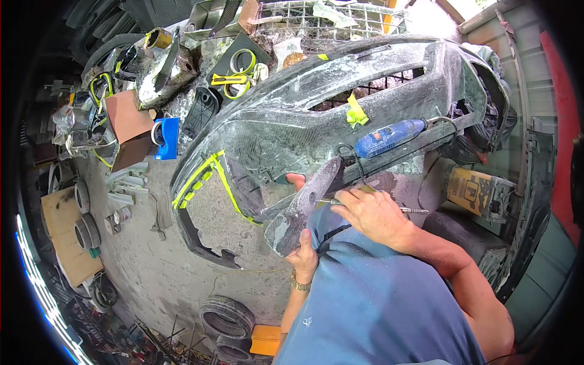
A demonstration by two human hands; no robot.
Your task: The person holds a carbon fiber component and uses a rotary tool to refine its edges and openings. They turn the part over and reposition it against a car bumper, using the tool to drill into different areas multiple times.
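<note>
My left hand [304, 254], with a watch on its wrist, is closed around the lower end of a dusty grey moulded part [292, 222]. The part stands tilted in front of my body and has a small round hole near its middle. My right hand [376, 213] is closed on a slim rotary tool handpiece [413, 210]; its metal end sticks out behind the hand and its thin tip points at the part near the hole. Just beyond, a blue rotary tool [389, 139] lies on a large dusty car bumper [274, 137] marked with yellow tape [213, 159].
Tape rolls [243, 61] and a yellow cutter [229, 79] lie beyond the bumper, near a blue tape dispenser [165, 139]. A cardboard box [477, 191] stands at right. Tyres [226, 316] lie on the concrete floor [152, 261], with a wooden board [70, 234] at left.
</note>
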